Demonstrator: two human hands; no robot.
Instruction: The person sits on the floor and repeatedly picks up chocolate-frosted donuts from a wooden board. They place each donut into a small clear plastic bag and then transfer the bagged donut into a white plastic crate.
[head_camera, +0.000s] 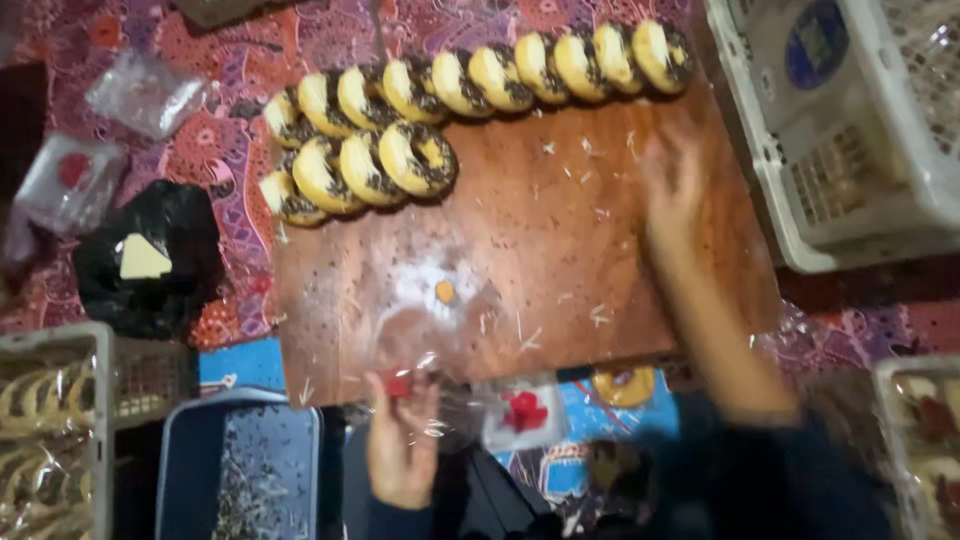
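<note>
A low wooden board carries two rows of ring doughnuts topped with dark sprinkles, along its far edge. My right hand is blurred and stretched over the board's right part, fingers apart, below the right end of the doughnut row and touching nothing I can see. My left hand is at the board's near edge, pinching a clear plastic bag with a red mark. More clear bags with red marks lie just beside it.
A white plastic crate stands at the right. A grey crate with packed doughnuts sits at lower left, next to a blue tray of sprinkles. A black bag and clear bags lie on the patterned cloth at left.
</note>
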